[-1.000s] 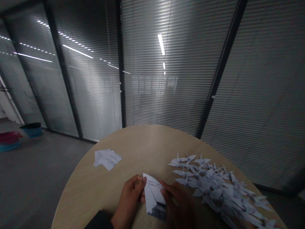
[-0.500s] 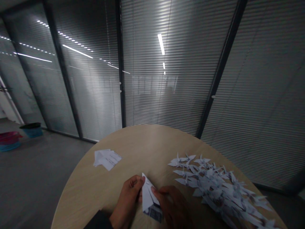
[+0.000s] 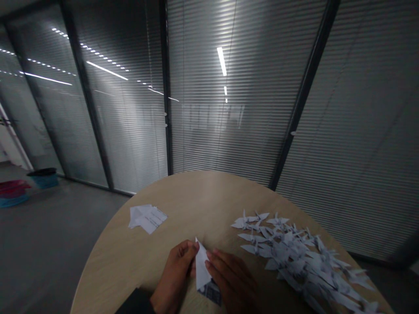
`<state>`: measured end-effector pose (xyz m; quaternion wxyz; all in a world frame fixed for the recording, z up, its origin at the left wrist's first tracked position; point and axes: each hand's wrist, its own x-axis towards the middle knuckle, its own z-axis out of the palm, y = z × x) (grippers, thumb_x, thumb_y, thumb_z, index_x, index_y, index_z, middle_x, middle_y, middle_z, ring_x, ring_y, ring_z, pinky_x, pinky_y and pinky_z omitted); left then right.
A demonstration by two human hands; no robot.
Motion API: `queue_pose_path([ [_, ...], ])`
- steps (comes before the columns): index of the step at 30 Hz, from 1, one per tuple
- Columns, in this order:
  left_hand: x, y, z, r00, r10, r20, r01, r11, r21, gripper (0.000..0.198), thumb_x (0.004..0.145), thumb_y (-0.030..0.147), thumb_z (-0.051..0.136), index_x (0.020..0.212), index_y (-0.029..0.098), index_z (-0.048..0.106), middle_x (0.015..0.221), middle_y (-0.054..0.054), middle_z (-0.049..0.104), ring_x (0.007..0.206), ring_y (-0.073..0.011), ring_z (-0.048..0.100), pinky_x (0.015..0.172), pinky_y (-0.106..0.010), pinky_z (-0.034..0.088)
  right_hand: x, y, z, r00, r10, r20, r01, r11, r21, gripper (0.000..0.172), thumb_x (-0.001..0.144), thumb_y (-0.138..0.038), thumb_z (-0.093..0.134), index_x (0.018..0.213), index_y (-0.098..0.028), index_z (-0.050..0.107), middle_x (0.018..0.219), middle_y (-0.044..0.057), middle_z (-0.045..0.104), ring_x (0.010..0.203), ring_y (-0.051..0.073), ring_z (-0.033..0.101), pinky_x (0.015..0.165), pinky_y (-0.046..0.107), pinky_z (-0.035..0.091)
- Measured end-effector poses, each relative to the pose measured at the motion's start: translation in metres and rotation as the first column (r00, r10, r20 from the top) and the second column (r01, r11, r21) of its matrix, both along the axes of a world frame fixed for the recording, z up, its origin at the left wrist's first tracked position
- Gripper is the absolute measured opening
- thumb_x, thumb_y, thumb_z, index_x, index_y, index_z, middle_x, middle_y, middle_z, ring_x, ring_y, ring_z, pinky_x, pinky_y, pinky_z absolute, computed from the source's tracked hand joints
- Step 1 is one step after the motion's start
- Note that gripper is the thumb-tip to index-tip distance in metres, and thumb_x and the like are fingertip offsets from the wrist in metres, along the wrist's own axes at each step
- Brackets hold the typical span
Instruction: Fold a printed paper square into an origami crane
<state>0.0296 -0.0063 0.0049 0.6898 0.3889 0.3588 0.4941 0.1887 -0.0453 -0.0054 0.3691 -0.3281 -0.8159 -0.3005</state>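
A partly folded sheet of paper (image 3: 202,271), white with dark print near its lower end, lies between my hands at the table's near side. My left hand (image 3: 176,271) pinches its left edge near the pointed tip, thumb on top. My right hand (image 3: 231,277) lies over its right side with fingers stretched out and pressing on the paper, hiding that edge. To the right of my right hand spreads a heap of folded paper cranes (image 3: 294,255).
A small stack of paper sheets (image 3: 149,218) lies at the left of the round wooden table (image 3: 209,187). Beyond the table stands a glass partition with blinds (image 3: 229,144). Two buckets, one blue and black (image 3: 45,179), one pink and blue (image 3: 13,192), stand on the floor at left.
My right hand has gone from gripping the paper's right flap with the thumb to lying flatter over it, fingers extended. The right flap is now covered or folded over. My left hand stays put.
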Motion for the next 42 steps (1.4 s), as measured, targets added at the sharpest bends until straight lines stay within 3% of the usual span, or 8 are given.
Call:
queue_pose_path([
  [12,-0.001,0.001,0.006,0.997,-0.009,-0.078,0.007,1.000,-0.016,0.045,0.052,0.047,0.084,0.066,0.011,0.063,0.055,0.000,0.058,0.046,-0.0089,0.049,0.047,-0.020,0.035,0.001,0.000,0.004,1.000,0.028,0.011,-0.028,1.000,0.014,0.034,0.095,-0.012,0.032,0.105,-0.014,0.064,0.102,0.004,0.074,0.102,0.015,0.065,0.091,0.026,0.050],
  [25,-0.004,0.004,0.005,0.998,-0.043,-0.050,0.041,0.999,-0.027,0.043,0.049,0.046,0.086,0.059,0.010,0.064,0.049,0.000,0.058,0.042,-0.0078,0.046,0.044,-0.020,0.032,0.005,0.001,0.002,0.996,0.034,0.082,-0.034,0.999,-0.003,0.036,0.096,-0.012,0.029,0.110,-0.013,0.063,0.108,0.006,0.071,0.108,0.014,0.061,0.095,0.026,0.047],
  [31,-0.006,0.009,-0.002,0.998,-0.029,-0.063,0.028,0.999,-0.021,0.041,0.050,0.044,0.086,0.060,0.011,0.064,0.050,-0.001,0.059,0.043,-0.0091,0.049,0.046,-0.021,0.034,0.002,0.003,-0.002,0.997,0.065,0.031,-0.065,0.998,-0.006,0.034,0.095,-0.010,0.033,0.111,-0.014,0.062,0.108,0.004,0.072,0.107,0.014,0.062,0.093,0.024,0.048],
  [34,-0.007,0.008,-0.003,0.998,-0.010,-0.065,0.010,1.000,0.002,0.041,0.051,0.045,0.085,0.060,0.011,0.064,0.050,-0.001,0.060,0.043,-0.0097,0.050,0.046,-0.021,0.035,0.001,0.002,-0.010,0.983,0.114,-0.141,-0.130,0.986,-0.108,0.033,0.095,-0.015,0.034,0.113,-0.016,0.061,0.111,0.007,0.070,0.110,0.016,0.060,0.094,0.027,0.049],
  [37,-0.005,0.007,-0.003,0.994,0.018,-0.104,-0.014,0.999,0.036,0.045,0.050,0.050,0.084,0.060,0.012,0.062,0.046,0.001,0.057,0.041,-0.0090,0.048,0.044,-0.020,0.034,0.000,0.003,-0.020,0.882,0.009,-0.471,-0.226,0.885,-0.407,0.032,0.095,-0.029,0.037,0.118,-0.021,0.058,0.115,0.008,0.067,0.107,0.017,0.062,0.089,0.028,0.052],
  [39,-0.002,0.006,-0.001,0.987,0.037,-0.155,-0.026,0.997,0.070,0.048,0.048,0.054,0.083,0.059,0.012,0.061,0.043,0.003,0.054,0.039,-0.0081,0.046,0.042,-0.019,0.032,-0.001,0.006,-0.024,0.724,-0.213,-0.656,-0.356,0.700,-0.620,0.037,0.092,-0.042,0.041,0.117,-0.019,0.056,0.111,0.010,0.067,0.099,0.019,0.065,0.081,0.028,0.054],
  [40,-0.001,0.005,-0.001,0.983,0.038,-0.179,-0.023,0.996,0.084,0.050,0.048,0.056,0.082,0.059,0.013,0.060,0.042,0.004,0.053,0.039,-0.0078,0.045,0.041,-0.019,0.032,-0.002,0.007,-0.025,0.622,-0.324,-0.713,-0.440,0.609,-0.660,0.040,0.089,-0.048,0.044,0.109,-0.017,0.058,0.099,0.011,0.069,0.087,0.020,0.068,0.072,0.027,0.055],
  [42,0.002,0.002,0.001,0.976,0.031,-0.217,-0.009,0.995,0.101,0.052,0.047,0.059,0.081,0.059,0.013,0.060,0.042,0.004,0.052,0.038,-0.0076,0.044,0.041,-0.019,0.031,-0.004,0.010,-0.026,0.540,-0.433,-0.722,-0.567,0.447,-0.692,0.044,0.078,-0.058,0.052,0.089,-0.015,0.060,0.081,0.008,0.067,0.072,0.018,0.064,0.063,0.026,0.051],
])
